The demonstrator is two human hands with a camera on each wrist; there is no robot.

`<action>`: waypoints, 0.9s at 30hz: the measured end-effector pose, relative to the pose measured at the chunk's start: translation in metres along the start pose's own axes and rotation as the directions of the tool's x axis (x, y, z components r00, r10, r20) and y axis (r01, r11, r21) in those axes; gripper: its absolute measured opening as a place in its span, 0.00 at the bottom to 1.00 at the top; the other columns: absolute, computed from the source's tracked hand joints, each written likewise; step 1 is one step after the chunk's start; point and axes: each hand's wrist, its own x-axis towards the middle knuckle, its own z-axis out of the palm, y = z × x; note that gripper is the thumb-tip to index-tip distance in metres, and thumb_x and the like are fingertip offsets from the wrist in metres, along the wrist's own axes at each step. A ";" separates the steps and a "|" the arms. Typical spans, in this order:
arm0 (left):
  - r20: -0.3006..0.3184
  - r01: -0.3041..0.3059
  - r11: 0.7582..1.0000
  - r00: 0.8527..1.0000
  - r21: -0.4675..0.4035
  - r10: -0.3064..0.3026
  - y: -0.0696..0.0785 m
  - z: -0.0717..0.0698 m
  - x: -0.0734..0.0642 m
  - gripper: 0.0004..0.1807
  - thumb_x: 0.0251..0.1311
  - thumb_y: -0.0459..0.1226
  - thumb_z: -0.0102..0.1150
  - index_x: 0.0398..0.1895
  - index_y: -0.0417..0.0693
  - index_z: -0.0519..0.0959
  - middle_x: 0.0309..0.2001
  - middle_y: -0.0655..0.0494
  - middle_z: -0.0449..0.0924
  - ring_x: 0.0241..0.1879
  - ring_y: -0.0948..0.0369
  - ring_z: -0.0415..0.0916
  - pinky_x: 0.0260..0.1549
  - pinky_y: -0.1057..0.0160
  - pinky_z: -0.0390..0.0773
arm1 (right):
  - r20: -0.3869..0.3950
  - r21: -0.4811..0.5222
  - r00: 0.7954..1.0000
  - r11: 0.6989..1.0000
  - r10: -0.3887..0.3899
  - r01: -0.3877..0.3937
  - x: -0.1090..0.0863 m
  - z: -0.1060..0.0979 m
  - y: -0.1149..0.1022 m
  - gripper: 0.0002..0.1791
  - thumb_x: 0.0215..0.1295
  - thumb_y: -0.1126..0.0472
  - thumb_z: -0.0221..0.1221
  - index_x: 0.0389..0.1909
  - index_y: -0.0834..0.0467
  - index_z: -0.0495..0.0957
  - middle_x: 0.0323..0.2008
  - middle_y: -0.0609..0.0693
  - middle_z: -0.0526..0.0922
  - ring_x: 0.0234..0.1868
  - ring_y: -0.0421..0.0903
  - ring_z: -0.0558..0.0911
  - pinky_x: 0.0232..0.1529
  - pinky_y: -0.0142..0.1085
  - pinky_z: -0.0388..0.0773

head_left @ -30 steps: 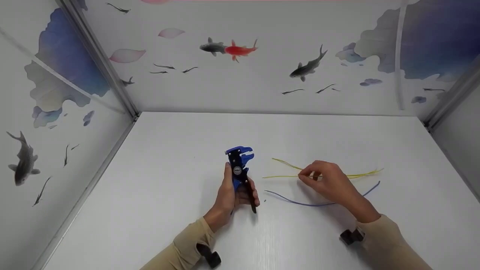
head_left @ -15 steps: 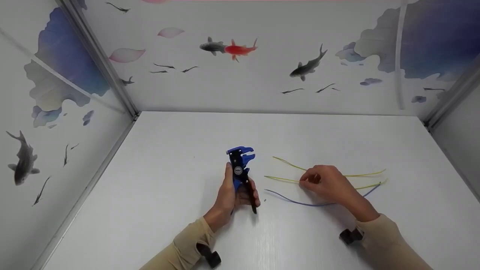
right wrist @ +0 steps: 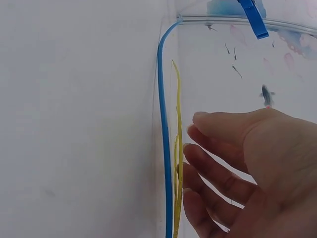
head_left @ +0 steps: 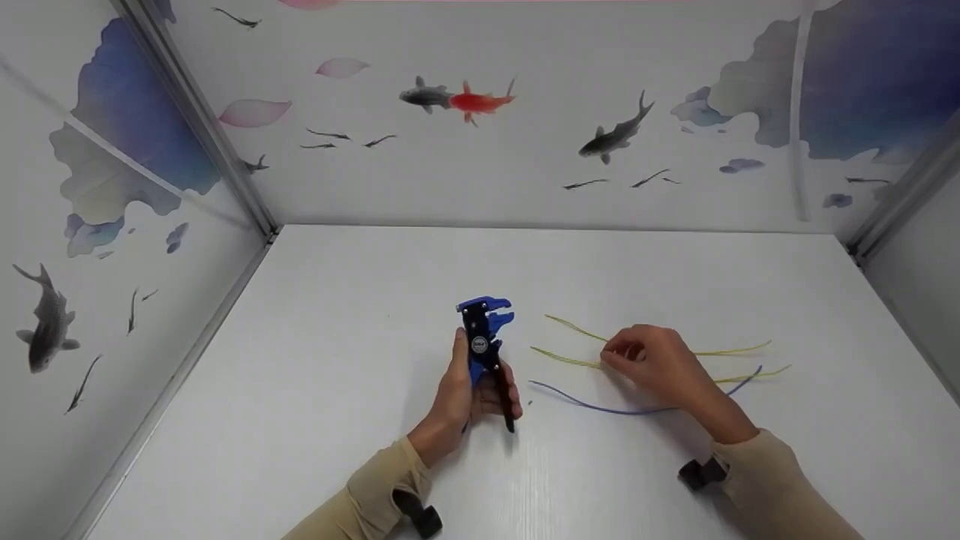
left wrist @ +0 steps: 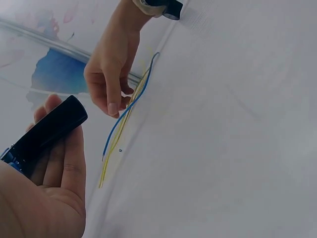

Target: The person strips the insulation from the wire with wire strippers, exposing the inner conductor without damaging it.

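While left grip (head_left: 453, 394) loose around smooth-handled wire-stripper (head_left: 478, 337), right grip (head_left: 661, 361) slack, empty beside thin yellow wires (right wrist: 180, 116)

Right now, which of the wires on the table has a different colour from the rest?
The blue wire, the bowed one lying lowest in the head view. The yellow wires, farther up in that view, share one colour; only this one is blue.

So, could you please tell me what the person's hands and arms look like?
The left hand and right hand are gloveless. The left sleeve and right sleeve are plain tan and long. A small black device shows at the left cuff, and a similar one at the right.
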 end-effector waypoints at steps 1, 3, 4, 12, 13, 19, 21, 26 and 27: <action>0.002 0.002 1.000 1.000 0.003 -0.002 0.000 0.000 0.000 0.55 0.70 0.81 0.18 0.38 0.43 0.80 0.30 0.51 0.87 0.28 0.55 0.89 0.40 0.53 0.91 | -0.018 0.009 1.000 1.000 -0.006 0.006 0.000 0.000 0.001 0.03 0.71 0.57 0.73 0.41 0.51 0.91 0.34 0.41 0.88 0.36 0.40 0.82 0.39 0.31 0.80; 0.004 0.008 1.000 1.000 0.005 -0.008 -0.001 0.001 0.000 0.55 0.70 0.81 0.19 0.39 0.43 0.80 0.30 0.51 0.87 0.29 0.55 0.89 0.41 0.52 0.91 | -0.049 0.023 0.999 1.000 -0.011 0.012 0.001 0.002 0.002 0.03 0.70 0.60 0.73 0.42 0.51 0.91 0.35 0.42 0.88 0.37 0.40 0.83 0.39 0.30 0.81; 0.005 0.012 1.000 1.000 0.006 -0.012 -0.001 0.001 0.000 0.55 0.70 0.81 0.19 0.39 0.43 0.80 0.30 0.51 0.87 0.29 0.55 0.89 0.41 0.52 0.91 | -0.062 0.032 0.998 0.999 -0.016 0.018 0.001 0.002 0.002 0.03 0.70 0.61 0.73 0.42 0.52 0.91 0.36 0.43 0.88 0.38 0.41 0.83 0.39 0.30 0.81; 0.013 0.036 0.999 0.999 0.018 -0.036 -0.003 0.002 0.001 0.55 0.70 0.81 0.20 0.39 0.42 0.80 0.31 0.50 0.87 0.29 0.54 0.90 0.40 0.52 0.91 | -0.101 0.042 0.995 0.999 -0.007 0.011 0.005 0.007 0.011 0.11 0.68 0.64 0.73 0.50 0.57 0.89 0.43 0.50 0.88 0.46 0.48 0.85 0.49 0.38 0.84; 0.017 0.038 0.999 0.999 0.023 -0.038 -0.003 0.002 0.000 0.55 0.70 0.81 0.19 0.39 0.42 0.80 0.31 0.50 0.87 0.30 0.54 0.90 0.40 0.52 0.91 | -0.097 0.040 0.995 0.999 -0.001 0.005 0.006 0.008 0.012 0.12 0.68 0.64 0.73 0.51 0.58 0.89 0.43 0.51 0.88 0.47 0.49 0.85 0.50 0.40 0.84; 0.048 0.038 0.998 0.998 0.056 -0.040 -0.002 0.002 -0.002 0.56 0.73 0.78 0.19 0.42 0.38 0.80 0.32 0.49 0.88 0.31 0.53 0.91 0.43 0.49 0.92 | -0.022 0.039 0.998 0.997 0.067 -0.066 0.005 0.005 0.014 0.14 0.70 0.63 0.72 0.54 0.58 0.89 0.46 0.52 0.88 0.49 0.49 0.84 0.53 0.42 0.83; 0.057 0.038 0.997 0.998 0.062 -0.042 -0.002 0.002 -0.001 0.56 0.74 0.78 0.19 0.42 0.37 0.80 0.32 0.48 0.88 0.31 0.53 0.91 0.43 0.49 0.92 | 0.003 0.043 0.996 0.995 0.091 -0.091 0.004 0.002 0.013 0.12 0.71 0.62 0.71 0.53 0.57 0.89 0.46 0.52 0.88 0.49 0.48 0.84 0.53 0.41 0.83; 0.070 0.042 0.996 0.996 0.076 -0.047 -0.001 0.003 0.001 0.56 0.73 0.78 0.18 0.39 0.40 0.81 0.31 0.49 0.88 0.29 0.53 0.91 0.41 0.49 0.92 | 0.031 0.047 0.990 0.990 0.135 -0.136 0.004 -0.002 0.009 0.06 0.72 0.61 0.70 0.47 0.56 0.89 0.43 0.51 0.88 0.45 0.47 0.82 0.49 0.40 0.81; 0.072 0.042 0.996 0.996 0.080 -0.048 -0.001 0.003 0.001 0.55 0.74 0.78 0.17 0.39 0.40 0.81 0.31 0.49 0.88 0.29 0.54 0.91 0.41 0.49 0.92 | 0.034 0.042 0.990 0.989 0.139 -0.140 0.004 -0.002 0.009 0.05 0.72 0.61 0.69 0.46 0.56 0.89 0.43 0.51 0.87 0.45 0.47 0.82 0.49 0.40 0.81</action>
